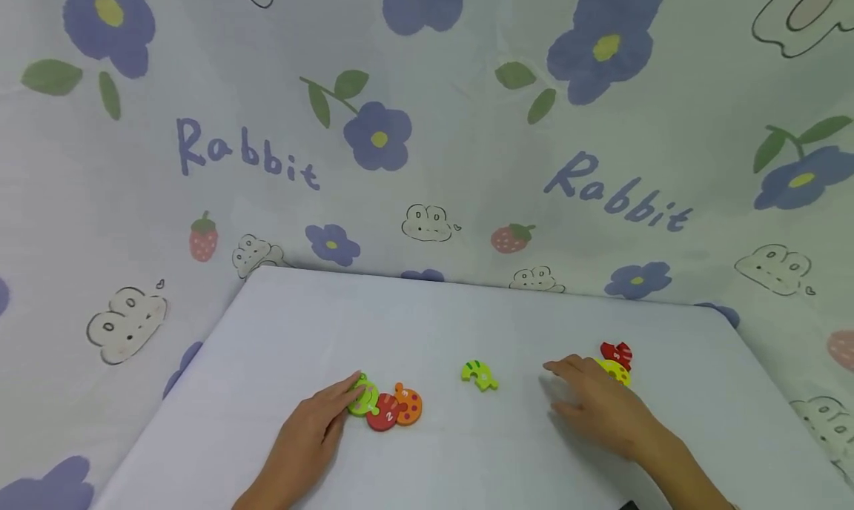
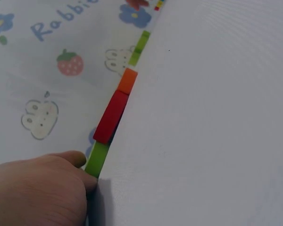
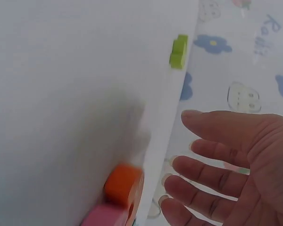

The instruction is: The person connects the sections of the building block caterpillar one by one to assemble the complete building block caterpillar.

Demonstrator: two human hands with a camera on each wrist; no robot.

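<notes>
My left hand holds the left edge of a green smiling-face puzzle piece, its thumb and a finger on either side in the left wrist view. Joined to that piece are a red piece numbered 2 and an orange spotted piece numbered 3. My right hand hovers over the right part of the table, fingers spread and holding nothing. Left of it lies a separate green curved piece. Beyond its knuckles show a yellow spotted piece, partly hidden, and a red piece numbered 5.
Orange and pink pieces lie near my right hand in the right wrist view; the hand hides them from the head view. The white table ends at a back edge against a flower-and-rabbit printed cloth.
</notes>
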